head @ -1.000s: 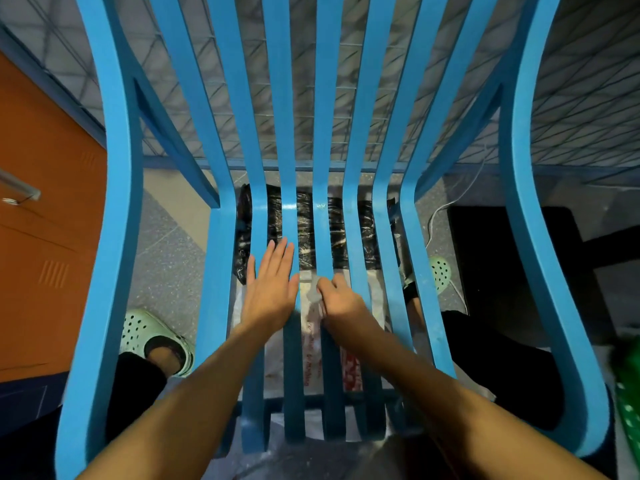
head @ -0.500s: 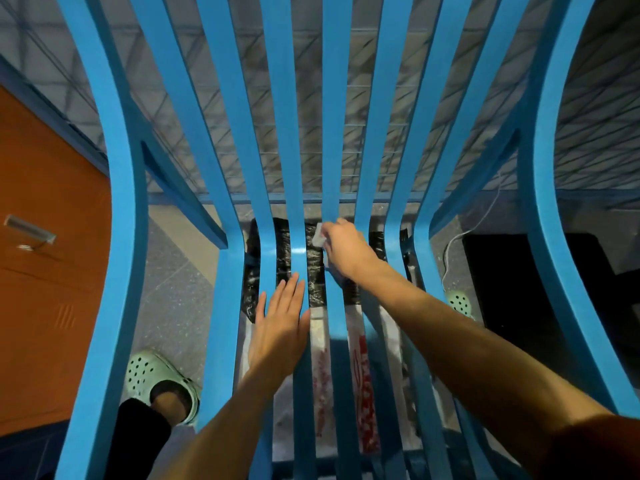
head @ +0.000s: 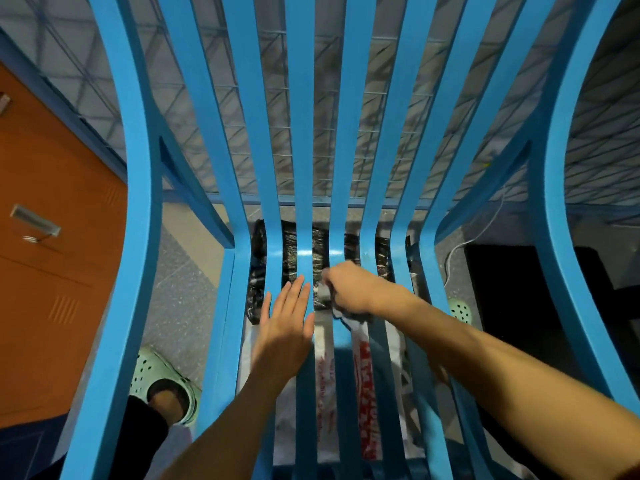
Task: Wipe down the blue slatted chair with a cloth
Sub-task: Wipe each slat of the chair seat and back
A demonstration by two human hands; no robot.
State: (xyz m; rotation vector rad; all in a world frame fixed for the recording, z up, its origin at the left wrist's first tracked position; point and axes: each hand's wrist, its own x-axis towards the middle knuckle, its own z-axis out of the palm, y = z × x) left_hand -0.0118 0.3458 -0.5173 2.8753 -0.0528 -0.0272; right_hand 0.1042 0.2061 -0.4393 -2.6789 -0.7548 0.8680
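The blue slatted chair [head: 239,140] fills the head view, its slats curving from the backrest down into the seat. My left hand [head: 285,327] lies flat with straight fingers on two seat slats left of centre. My right hand [head: 349,289] grips a small whitish cloth [head: 323,293] and presses it on the middle slat near the seat's bend. Only a bit of the cloth shows past my fingers.
Under the seat lie a black plastic bag [head: 287,261] and a white bag with red print [head: 367,368]. An orange cabinet [head: 59,258] stands left. My feet in pale green clogs [head: 162,386] flank the chair. A white cable [head: 460,251] runs right.
My right hand with the cloth slid up the middle slat, then back down towards the seat. My left hand stayed flat on the seat slats.
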